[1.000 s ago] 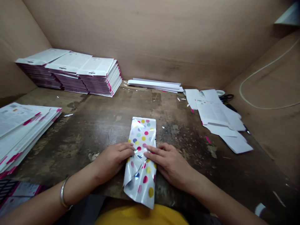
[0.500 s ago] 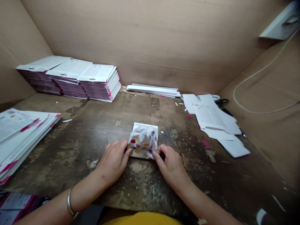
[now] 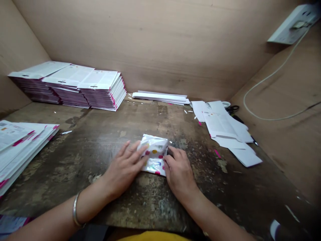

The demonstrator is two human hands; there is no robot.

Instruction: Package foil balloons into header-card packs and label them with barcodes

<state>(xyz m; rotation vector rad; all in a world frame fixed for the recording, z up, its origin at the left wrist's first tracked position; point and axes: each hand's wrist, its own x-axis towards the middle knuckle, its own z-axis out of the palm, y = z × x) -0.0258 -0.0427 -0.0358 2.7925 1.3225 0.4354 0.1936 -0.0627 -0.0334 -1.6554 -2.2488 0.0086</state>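
A small folded packet of shiny white sheet with coloured dots point(image 3: 154, 154) lies on the worn dark table in front of me. My left hand point(image 3: 126, 164) rests on the packet's left side, with its fingers stretched out across the surface. At the packet's right edge, my right hand point(image 3: 179, 167) has its fingers curled and its thumb against the dotted sheet. Both hands touch the packet, which lies flat, and part of its left side is hidden under my left fingers.
Stacks of printed white cards with pink edges point(image 3: 100, 80) stand at the back left, and another pile point(image 3: 27, 140) lies at the left. Folded white strips point(image 3: 160, 96) lie along the back wall. At right are loose flattened cartons point(image 3: 223, 124), black scissors point(image 3: 233, 108) and a hanging white cable point(image 3: 245, 100).
The packet's crumpled, raised sheet now lies flat and smooth. My left hand has gone from pinching the left edge to lying over the packet. The view has shifted slightly.
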